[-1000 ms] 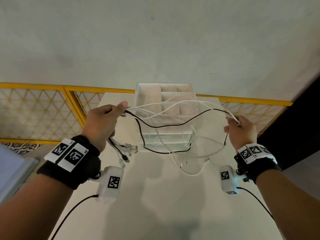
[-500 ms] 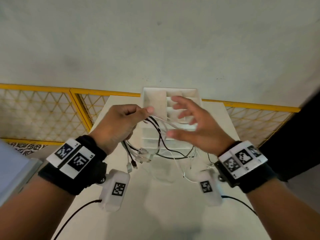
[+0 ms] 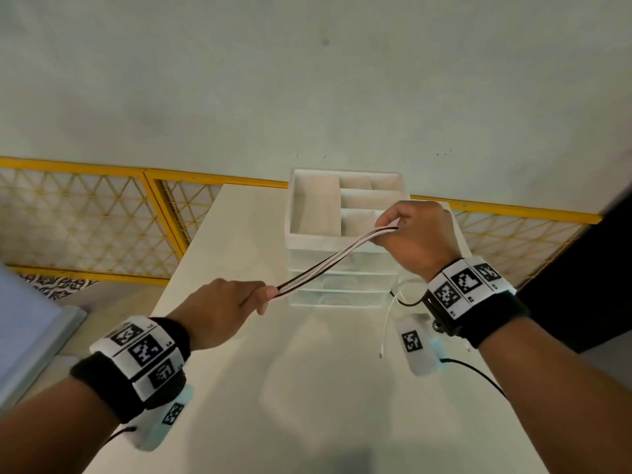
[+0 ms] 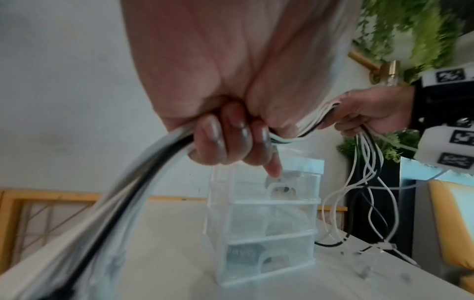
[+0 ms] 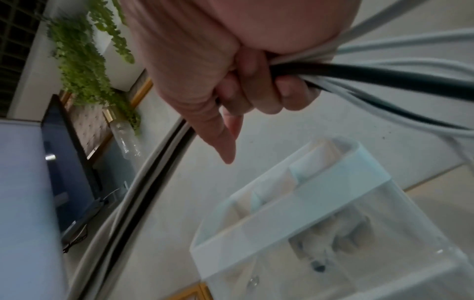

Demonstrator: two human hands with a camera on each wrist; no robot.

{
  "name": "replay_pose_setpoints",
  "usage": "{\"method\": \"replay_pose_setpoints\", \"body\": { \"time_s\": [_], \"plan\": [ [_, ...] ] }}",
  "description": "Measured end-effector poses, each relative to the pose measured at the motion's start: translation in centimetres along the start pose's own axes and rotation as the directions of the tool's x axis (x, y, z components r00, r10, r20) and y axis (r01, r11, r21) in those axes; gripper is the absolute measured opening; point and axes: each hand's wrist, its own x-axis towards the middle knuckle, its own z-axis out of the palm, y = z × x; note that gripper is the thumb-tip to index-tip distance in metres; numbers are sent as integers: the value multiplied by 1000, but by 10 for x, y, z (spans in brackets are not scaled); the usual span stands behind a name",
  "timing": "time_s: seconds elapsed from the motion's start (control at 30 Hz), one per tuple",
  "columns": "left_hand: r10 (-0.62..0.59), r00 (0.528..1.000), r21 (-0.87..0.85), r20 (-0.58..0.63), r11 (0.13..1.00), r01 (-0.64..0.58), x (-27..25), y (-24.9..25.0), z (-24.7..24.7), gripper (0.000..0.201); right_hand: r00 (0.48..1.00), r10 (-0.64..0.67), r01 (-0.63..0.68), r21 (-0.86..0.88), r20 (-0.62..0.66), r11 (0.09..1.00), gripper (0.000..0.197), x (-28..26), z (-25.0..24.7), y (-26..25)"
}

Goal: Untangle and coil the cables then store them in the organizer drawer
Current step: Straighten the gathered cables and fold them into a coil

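Head view showed both hands, left (image 3: 219,311) and right (image 3: 415,239), clenched around taut cables (image 3: 328,261), perhaps five strands, above the organizer (image 3: 342,268).

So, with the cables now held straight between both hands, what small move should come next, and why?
Probably bring the right hand toward the left hand to fold a first loop. The cables run taut and parallel between them, so that stretch looks untangled, while loose ends hang below the right hand and the organizer drawers look closed.
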Motion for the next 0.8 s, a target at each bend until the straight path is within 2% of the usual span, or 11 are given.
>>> {"method": "replay_pose_setpoints", "body": {
  "time_s": [0.1, 0.13, 0.23, 0.33, 0.4, 0.47, 0.53, 0.6, 0.7, 0.8],
  "plan": [
    [-21, 995, -68, 96, 997, 27, 4, -3, 10, 56, 1000, -11, 12, 26, -18, 1000, 18, -1, 0, -4],
    [-33, 986, -131, 164, 990, 55, 5, -2, 11, 63, 999, -37, 37, 47, 11, 998, 17, -2, -1, -6],
    [16, 930, -341, 367, 932, 119, 5, 3, 5, 95, 975, -123, 110, 75, 186, 991, 21, -10, -6, -18],
    [134, 902, -466, 409, 881, 81, 5, 26, -6, 98, 938, -195, 168, 114, 288, 979, 25, -18, -3, -28],
    [222, 906, -563, 361, 826, 22, 5, 52, -15, 93, 928, -229, 191, 153, 295, 970, 26, -21, 6, -34],
    [281, 934, -655, 221, 752, -72, 9, 79, -24, 80, 916, -278, 219, 218, 290, 951, 23, -24, 11, -40],
    [231, 971, -723, 56, 681, -120, 12, 100, -33, 63, 913, -314, 228, 311, 260, 923, 19, -25, 8, -43],
    [162, 985, -742, -53, 654, -147, 15, 113, -41, 50, 923, -332, 250, 352, 194, 902, 18, -22, 0, -40],
    [76, 983, -720, -168, 671, -175, 20, 118, -46, 49, 930, -344, 284, 341, 129, 896, 28, -22, -13, -25],
    [-22, 979, -777, -203, 612, -148, 22, 115, -53, 48, 958, -274, 230, 347, 84, 909, 38, -33, -9, -2]
  ]
}}
